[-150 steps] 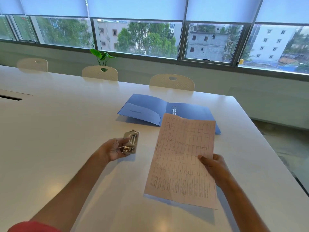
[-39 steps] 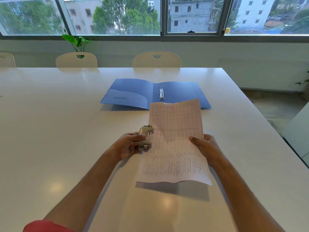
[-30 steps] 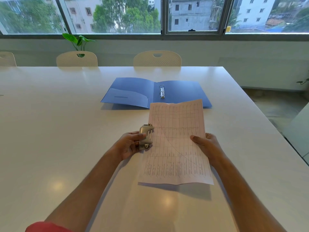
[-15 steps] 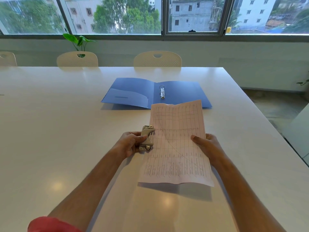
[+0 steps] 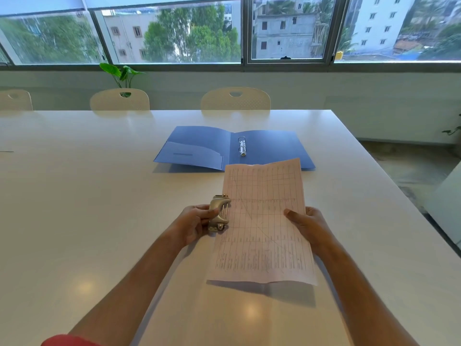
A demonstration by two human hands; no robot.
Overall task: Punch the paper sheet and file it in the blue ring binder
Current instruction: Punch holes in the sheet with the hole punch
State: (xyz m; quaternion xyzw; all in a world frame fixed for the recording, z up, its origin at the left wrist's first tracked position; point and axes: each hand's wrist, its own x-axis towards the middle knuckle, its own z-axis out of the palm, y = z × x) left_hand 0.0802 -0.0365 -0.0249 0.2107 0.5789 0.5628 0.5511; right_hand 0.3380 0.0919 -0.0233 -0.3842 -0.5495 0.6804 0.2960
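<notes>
White and glossy, the table [image 5: 87,196] carries an open blue ring binder [image 5: 269,146] lying flat at its far side, metal rings [image 5: 242,146] upright at the spine. Nearer the person, the left hand [image 5: 193,224] is closed around a metal hole punch [image 5: 219,213], which sits against the left edge of the paper sheet [image 5: 262,226]. The right hand [image 5: 308,226] pinches the sheet's right edge, thumb on top. The sheet, printed with a grid, is held above the table, and its far corner overlaps the binder's near edge in view.
</notes>
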